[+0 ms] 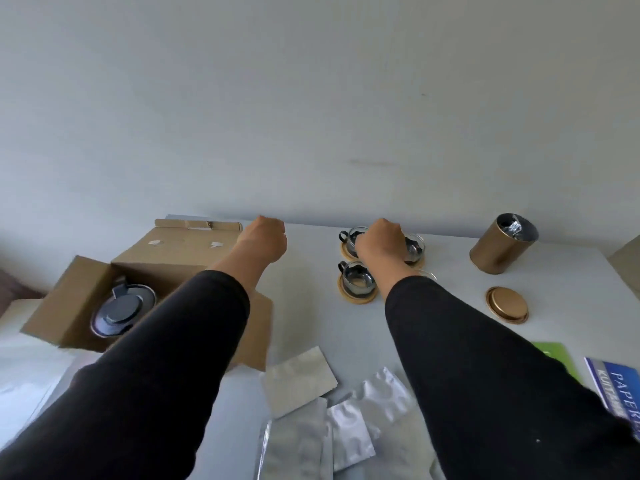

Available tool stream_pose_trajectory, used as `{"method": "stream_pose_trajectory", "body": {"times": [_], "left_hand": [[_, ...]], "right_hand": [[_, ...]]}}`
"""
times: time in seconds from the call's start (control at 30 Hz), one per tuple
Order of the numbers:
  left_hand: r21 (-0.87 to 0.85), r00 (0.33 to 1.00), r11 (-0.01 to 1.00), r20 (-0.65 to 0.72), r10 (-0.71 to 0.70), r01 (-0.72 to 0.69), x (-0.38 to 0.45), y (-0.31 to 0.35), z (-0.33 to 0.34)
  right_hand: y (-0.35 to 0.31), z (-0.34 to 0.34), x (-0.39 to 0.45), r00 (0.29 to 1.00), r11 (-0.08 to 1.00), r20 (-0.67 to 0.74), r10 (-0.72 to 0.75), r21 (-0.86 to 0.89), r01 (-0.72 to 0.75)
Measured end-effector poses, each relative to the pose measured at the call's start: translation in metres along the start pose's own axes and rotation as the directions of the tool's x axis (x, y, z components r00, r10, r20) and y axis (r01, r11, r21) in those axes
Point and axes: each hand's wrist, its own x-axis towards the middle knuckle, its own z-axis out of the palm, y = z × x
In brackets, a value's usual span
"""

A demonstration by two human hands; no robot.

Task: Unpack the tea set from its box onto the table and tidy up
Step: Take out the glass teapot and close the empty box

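An open cardboard box [173, 258] stands at the left of the white table [311, 306], with a dark-lidded glass teapot [121, 310] still inside it. My left hand [265, 242] hovers past the box's right side, fingers curled and holding nothing I can see. Glass cups with dark handles sit on round wooden coasters at the middle back: one near cup [356, 280], one far-left cup [351, 237]. My right hand [381, 242] is closed over a far-right cup [414, 251]; the grip itself is hidden by the hand.
A gold tin [502, 244] stands open at the back right, its gold lid [507, 304] lying in front of it. Several silver foil pouches [325, 410] lie near the front edge. A green leaflet [557, 358] and a blue booklet [620, 386] lie at the right.
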Motion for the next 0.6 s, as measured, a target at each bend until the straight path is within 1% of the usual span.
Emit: {"method": "stream_pose_trajectory", "body": {"times": [0.1,0.3,0.37,0.47,0.6], "left_hand": [[0.023,0.999,0.999,-0.021,-0.033,0.033,-0.019,-0.063,-0.027],[0.072,0.992,0.992,-0.079,-0.097,0.102,-0.058,-0.194,-0.065],[0.063,0.993,0.992,-0.059,-0.103,0.106,-0.068,-0.227,-0.069],[0.060,0.996,0.995,0.030,-0.078,0.076,-0.077,-0.265,-0.068],[0.005,0.993,0.999,0.111,-0.047,0.046,-0.077,-0.295,-0.052]], "right_hand": [[-0.049,0.018,-0.032,0.997,0.997,0.013,-0.076,0.019,0.076],[-0.145,0.073,-0.099,0.969,0.976,0.110,-0.219,0.014,0.219],[-0.172,0.091,-0.120,0.952,0.964,0.158,-0.262,0.008,0.264],[-0.199,0.117,-0.144,0.922,0.948,0.236,-0.307,-0.010,0.318],[-0.216,0.140,-0.163,0.859,0.930,0.381,-0.342,0.006,0.367]]}}
